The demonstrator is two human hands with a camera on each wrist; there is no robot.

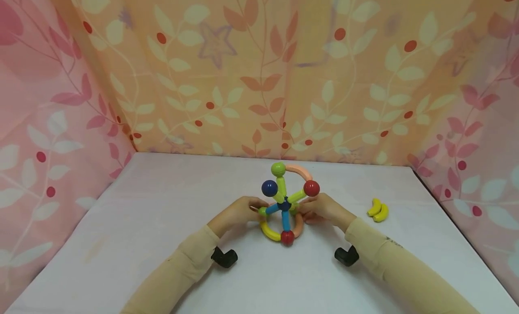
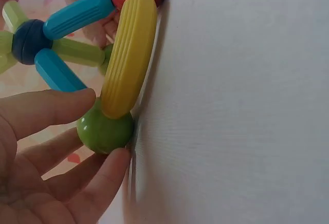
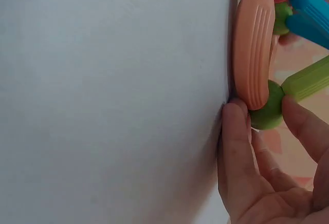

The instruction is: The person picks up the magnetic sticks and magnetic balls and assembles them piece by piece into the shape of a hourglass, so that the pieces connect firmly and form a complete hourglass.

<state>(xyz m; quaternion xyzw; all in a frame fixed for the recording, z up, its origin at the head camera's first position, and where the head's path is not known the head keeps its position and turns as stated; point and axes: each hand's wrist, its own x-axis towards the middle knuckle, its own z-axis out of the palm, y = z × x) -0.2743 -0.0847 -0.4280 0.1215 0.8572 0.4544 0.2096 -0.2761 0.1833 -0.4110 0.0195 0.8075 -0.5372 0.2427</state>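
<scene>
A toy built of balls and rods stands on the table, with a dark blue ball (image 1: 284, 204) at its middle. At its left side my left hand (image 1: 243, 209) holds a green ball (image 2: 105, 132) between thumb and fingers. My right hand (image 1: 324, 208) pinches another green ball (image 3: 267, 115) on the opposite side. A yellow curved rod (image 2: 129, 54) and an orange curved rod (image 3: 252, 52) run from these balls to a red ball (image 1: 287, 238) in front. Higher up sit a navy ball (image 1: 269, 188), a second red ball (image 1: 311, 188) and a green ball (image 1: 278, 169) with a peach curved rod (image 1: 301, 170).
Two yellow curved rods (image 1: 378, 210) lie side by side on the white table (image 1: 162, 188), right of the toy. Leaf-patterned cloth (image 1: 259, 79) encloses the table at the back and both sides. Black wrist-camera mounts (image 1: 225, 257) sit under both sleeves.
</scene>
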